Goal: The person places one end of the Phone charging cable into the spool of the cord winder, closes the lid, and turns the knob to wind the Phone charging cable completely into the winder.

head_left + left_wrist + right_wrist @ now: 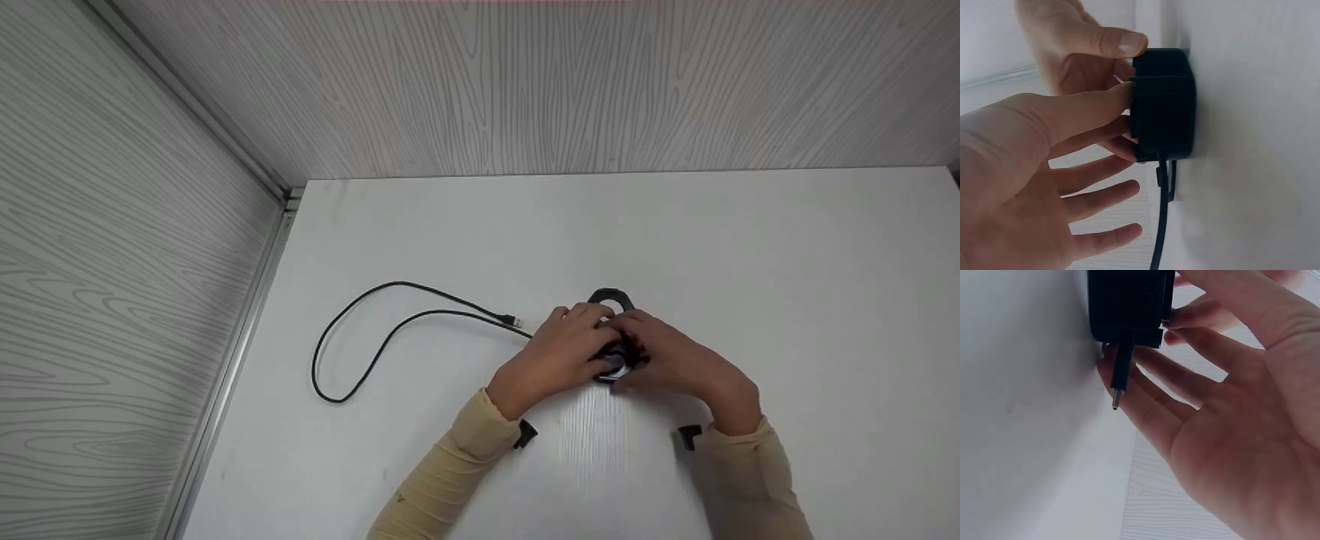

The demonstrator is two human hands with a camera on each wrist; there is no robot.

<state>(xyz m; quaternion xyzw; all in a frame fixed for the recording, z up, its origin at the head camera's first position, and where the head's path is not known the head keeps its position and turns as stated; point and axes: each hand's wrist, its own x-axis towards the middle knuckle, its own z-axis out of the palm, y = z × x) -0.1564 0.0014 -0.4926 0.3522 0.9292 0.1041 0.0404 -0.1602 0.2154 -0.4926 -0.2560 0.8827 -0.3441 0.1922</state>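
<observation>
Both hands work at a black case [616,361] that sits on the white tabletop, with a black ring [609,292] at its far end. My right hand [679,360] grips the case across its sides, thumb on one edge and fingers on the other. From the left, my left hand [559,356] reaches over it; thumb and forefinger pinch at its upper face while the remaining fingers [1100,194] spread away. A black cable [1160,225] leaves one end of the case. At the opposite end sticks out a short plug [1122,371] with a metal tip. The pinched part is hidden.
Left of the hands, the cable loop [313,364] lies on the white tabletop [450,225], its USB plug [508,320] close to my left hand. A wood-grain panel [487,90] rises behind the table, another side panel [112,262] along its left. Small black pieces [526,433] show at the sleeve cuffs.
</observation>
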